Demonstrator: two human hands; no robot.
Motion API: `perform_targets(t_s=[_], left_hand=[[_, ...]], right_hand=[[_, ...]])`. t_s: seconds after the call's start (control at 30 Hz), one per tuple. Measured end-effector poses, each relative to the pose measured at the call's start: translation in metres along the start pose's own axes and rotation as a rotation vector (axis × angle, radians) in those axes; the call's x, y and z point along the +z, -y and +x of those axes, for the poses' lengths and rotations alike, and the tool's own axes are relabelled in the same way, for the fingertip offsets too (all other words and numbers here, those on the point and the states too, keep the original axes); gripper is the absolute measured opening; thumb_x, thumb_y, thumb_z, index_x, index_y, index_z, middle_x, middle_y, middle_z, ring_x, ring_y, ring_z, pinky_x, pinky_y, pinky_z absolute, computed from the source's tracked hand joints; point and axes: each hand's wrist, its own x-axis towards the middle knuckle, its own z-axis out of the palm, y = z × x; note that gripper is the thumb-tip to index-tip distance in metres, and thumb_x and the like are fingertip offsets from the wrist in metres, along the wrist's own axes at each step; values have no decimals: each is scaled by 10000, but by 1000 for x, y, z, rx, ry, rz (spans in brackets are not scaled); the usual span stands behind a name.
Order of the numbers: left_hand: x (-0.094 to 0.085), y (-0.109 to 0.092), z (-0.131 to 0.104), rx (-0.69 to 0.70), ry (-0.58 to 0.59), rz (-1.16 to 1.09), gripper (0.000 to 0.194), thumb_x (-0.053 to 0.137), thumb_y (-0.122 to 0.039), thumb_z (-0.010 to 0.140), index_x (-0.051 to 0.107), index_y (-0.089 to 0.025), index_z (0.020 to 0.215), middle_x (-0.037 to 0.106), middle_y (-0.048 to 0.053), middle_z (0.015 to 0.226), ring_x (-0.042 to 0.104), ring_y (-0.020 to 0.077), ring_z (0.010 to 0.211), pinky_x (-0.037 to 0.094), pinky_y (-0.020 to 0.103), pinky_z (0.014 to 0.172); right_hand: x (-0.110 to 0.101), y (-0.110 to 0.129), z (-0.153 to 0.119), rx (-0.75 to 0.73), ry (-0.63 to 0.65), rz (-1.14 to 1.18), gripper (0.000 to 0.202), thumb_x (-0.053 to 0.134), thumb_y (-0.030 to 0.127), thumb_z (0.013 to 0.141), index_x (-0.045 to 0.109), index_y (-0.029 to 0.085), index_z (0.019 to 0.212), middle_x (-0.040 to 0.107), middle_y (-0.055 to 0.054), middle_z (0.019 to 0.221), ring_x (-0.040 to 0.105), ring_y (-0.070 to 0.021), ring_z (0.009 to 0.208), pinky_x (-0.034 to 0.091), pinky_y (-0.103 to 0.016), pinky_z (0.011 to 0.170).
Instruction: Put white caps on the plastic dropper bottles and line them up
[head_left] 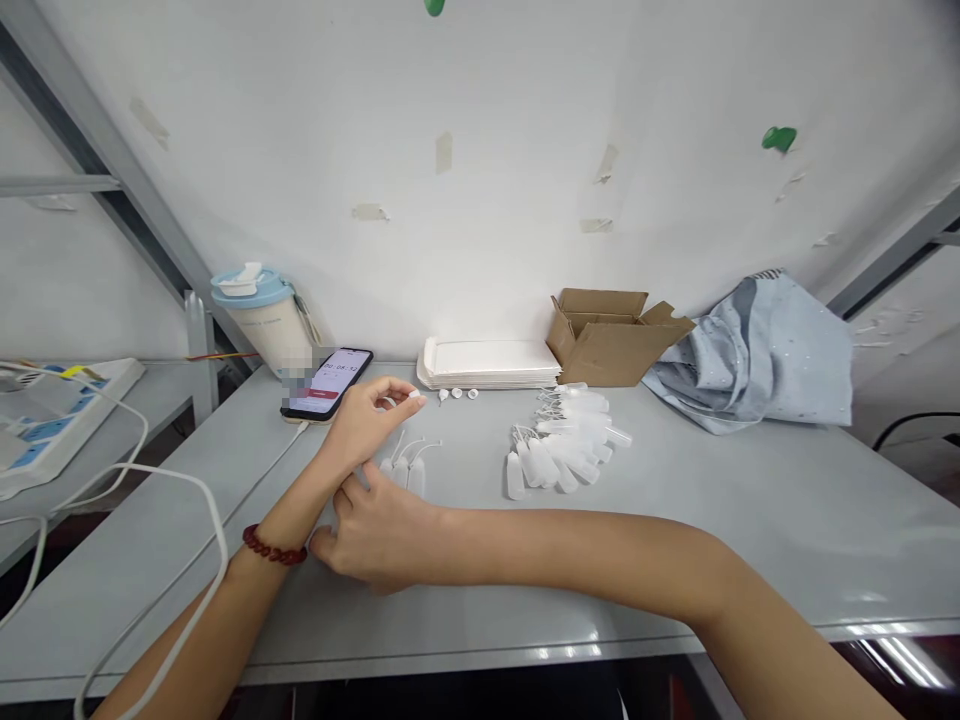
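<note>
A: Left hand (366, 420)?
B: One — thumb and fingertip pinching a small white cap (415, 395), above the table (690, 520).
A: Right hand (386, 530)?
B: One, fingers curled, beside the left wrist; whether it grips anything, cannot tell.
A: Three bottles (417, 478)?
B: Thin-tipped, side by side, just beyond the right hand. Further right, one bottle heap (566, 450) — same table.
A: White parts (457, 394)?
B: Three, small, in a row before the white stack (487, 365).
A: Remainder?
B: Open box (611, 355), right of the stack; cloth (780, 350), next along; phone (341, 372) and cup (266, 325), left.
</note>
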Motion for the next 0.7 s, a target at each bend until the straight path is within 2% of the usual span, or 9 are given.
perform_targets(t_s=[0.2, 0.4, 0.7], left_hand=[[-2, -3, 0, -3, 1, -9, 254, 642, -410, 709, 654, -171, 795, 666, 33, 790, 591, 182, 777, 447, 299, 741], [-3, -5, -1, -8, -16, -17, 248, 642, -407, 710, 656, -175, 794, 670, 33, 795, 593, 182, 768, 449, 295, 726], [0, -8, -3, 21, 22, 36, 239, 634, -409, 709, 647, -178, 769, 671, 30, 787, 586, 181, 755, 448, 292, 721]], right_hand=[[-2, 5, 5, 24, 7, -1, 228, 567, 216, 755, 657, 168, 959, 667, -161, 956, 569, -326, 923, 375, -534, 806], [4, 9, -1, 1, -134, -11, 245, 448, 86, 802, 657, 202, 855, 675, -106, 860, 573, -263, 847, 390, -510, 797], [-7, 27, -27, -7, -194, 50, 255, 390, 46, 824, 580, 193, 735, 620, -71, 770, 539, -212, 700, 400, -454, 738]])
